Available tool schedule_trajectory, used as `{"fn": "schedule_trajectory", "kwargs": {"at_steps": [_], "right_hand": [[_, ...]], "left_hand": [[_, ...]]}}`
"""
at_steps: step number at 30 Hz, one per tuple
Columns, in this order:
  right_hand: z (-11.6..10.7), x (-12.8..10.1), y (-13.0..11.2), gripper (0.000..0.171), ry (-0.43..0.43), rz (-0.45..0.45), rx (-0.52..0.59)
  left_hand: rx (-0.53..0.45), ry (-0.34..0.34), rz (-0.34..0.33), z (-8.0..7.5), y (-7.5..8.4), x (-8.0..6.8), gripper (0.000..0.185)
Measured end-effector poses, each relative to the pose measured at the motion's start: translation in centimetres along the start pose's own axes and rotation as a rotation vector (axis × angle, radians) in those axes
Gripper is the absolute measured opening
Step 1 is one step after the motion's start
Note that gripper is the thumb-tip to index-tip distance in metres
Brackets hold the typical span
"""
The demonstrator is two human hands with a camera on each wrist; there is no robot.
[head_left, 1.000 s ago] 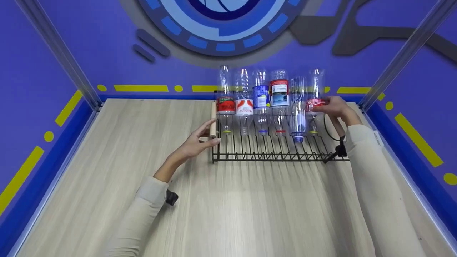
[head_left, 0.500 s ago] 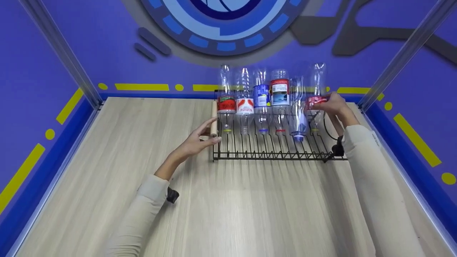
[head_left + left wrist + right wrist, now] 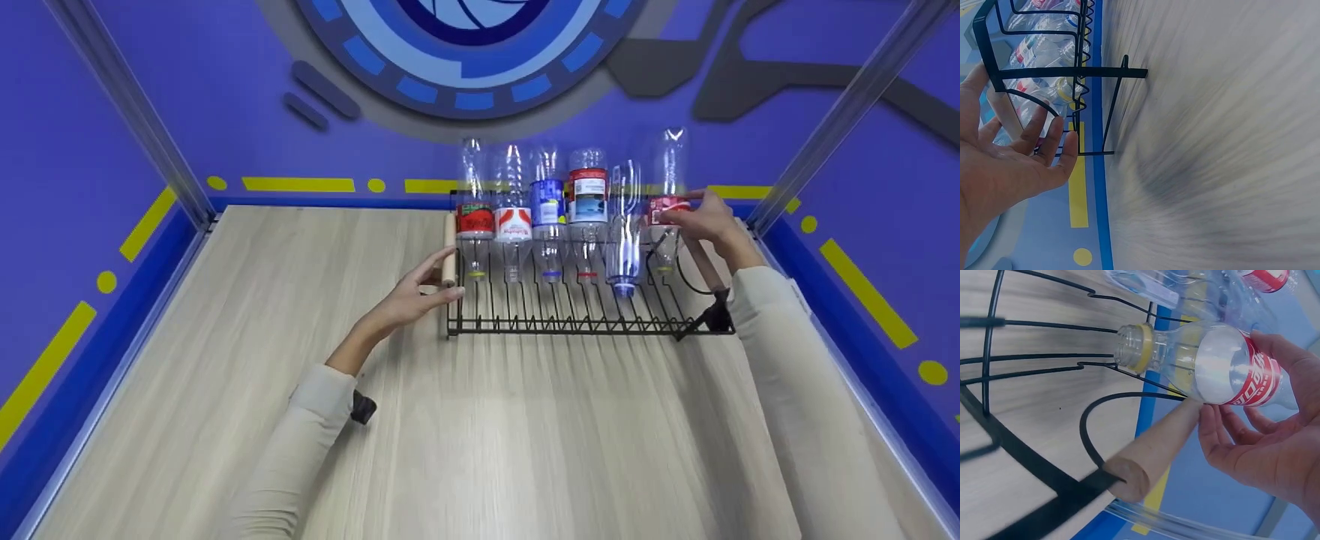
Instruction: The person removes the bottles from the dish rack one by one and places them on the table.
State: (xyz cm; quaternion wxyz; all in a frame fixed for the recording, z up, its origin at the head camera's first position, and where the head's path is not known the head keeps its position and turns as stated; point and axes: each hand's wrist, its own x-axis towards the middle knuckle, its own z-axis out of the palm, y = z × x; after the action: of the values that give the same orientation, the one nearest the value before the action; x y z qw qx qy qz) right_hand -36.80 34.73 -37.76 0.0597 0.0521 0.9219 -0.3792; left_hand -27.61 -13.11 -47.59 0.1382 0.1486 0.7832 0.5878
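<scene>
A black wire rack (image 3: pixel 570 326) with wooden end handles stands at the back of the wooden table (image 3: pixel 480 435). Several clear plastic bottles stand in it neck down. My right hand (image 3: pixel 694 214) grips the rightmost bottle (image 3: pixel 666 169) by its red label, with the neck just above the wires. In the right wrist view this bottle (image 3: pixel 1224 365) is uncapped with a yellow neck ring, and my right hand (image 3: pixel 1235 416) wraps its label beside the right handle (image 3: pixel 1157 450). My left hand (image 3: pixel 439 279) rests with straight fingers against the left handle (image 3: pixel 448 251). The left wrist view shows the left hand (image 3: pixel 1044 140) touching the rack (image 3: pixel 1072 73).
The purple back wall with yellow markings (image 3: pixel 300 184) rises right behind the rack. Metal frame posts (image 3: pixel 127 112) stand at both back corners. A blue border (image 3: pixel 862 322) edges the table. Bare tabletop lies in front of the rack and to its left.
My right hand has lifted the red-label bottle a little higher in the rack. The left hand has stayed at the left handle.
</scene>
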Motion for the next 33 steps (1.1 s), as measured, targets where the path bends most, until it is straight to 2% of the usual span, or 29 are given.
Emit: {"fn": "schedule_trajectory", "kwargs": {"at_steps": [4,12,18,23,33], "right_hand": [[-0.6,-0.6,-0.2,0.083,-0.023,-0.019,0.025],[-1.4,-1.5,0.1,0.088,-0.086,-0.025,0.143],[-1.7,-2.5,0.3,0.090,-0.127,-0.018,0.152],[-1.5,-3.5,0.5,0.089,-0.168,-0.029,0.168],[-1.0,-5.2,-0.8,0.085,-0.201,-0.019,0.247]], "left_hand": [[-0.006,-0.001,0.001,-0.1,0.2,-0.1,0.080],[-0.031,0.001,0.007,-0.2,0.2,-0.1,0.080],[-0.031,-0.003,-0.001,-0.1,0.4,-0.2,0.082],[-0.021,-0.005,-0.005,0.0,0.4,-0.3,0.081],[-0.030,-0.017,-0.015,-0.1,0.3,-0.3,0.080]]}}
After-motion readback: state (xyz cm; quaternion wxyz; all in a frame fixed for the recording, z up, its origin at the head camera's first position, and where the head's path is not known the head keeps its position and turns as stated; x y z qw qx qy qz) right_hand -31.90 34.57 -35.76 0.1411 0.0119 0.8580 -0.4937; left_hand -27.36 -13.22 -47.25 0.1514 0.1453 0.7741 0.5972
